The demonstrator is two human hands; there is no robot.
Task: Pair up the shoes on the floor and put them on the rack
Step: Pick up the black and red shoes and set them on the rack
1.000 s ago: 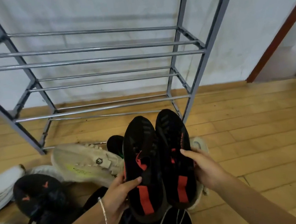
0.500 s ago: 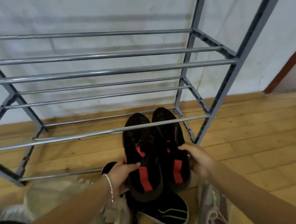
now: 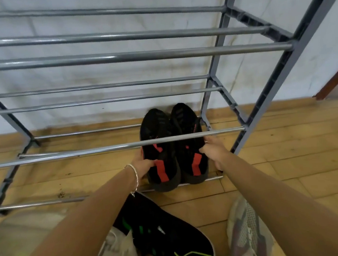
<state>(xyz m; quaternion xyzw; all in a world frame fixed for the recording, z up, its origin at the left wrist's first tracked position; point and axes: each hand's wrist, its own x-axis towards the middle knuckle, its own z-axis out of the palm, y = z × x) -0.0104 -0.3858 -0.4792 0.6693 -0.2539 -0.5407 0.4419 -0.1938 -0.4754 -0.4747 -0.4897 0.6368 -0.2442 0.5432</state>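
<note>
Two bare arms are seen reaching forward from the wearer's viewpoint toward a grey metal shoe rack (image 3: 267, 89) set against a pale wall; a pair of black sneakers with red heel stripes is held between the hands. The left sneaker (image 3: 159, 149) is gripped at its outer side by the left hand (image 3: 142, 167), thumb curled over the collar, a silver bracelet (image 3: 135, 177) worn at that wrist; the right sneaker (image 3: 189, 142) is gripped at its outer side by the right hand (image 3: 214, 151), fingers closed round the collar. Between the two grips the sneakers are pressed side by side, toes pointed away toward the wall — their heels are seen over the front bar of the lowest tier, on the rack's right end, with the next tier's front bar crossing just above the hands. Nearer than the grips, on the wooden floor (image 3: 290, 157), other shoes are left lying: a black trainer with green lines (image 3: 170, 237) under the left forearm; a cream shoe (image 3: 118, 254) touching it; a grey knit shoe (image 3: 246, 232) beneath the right forearm.
</note>
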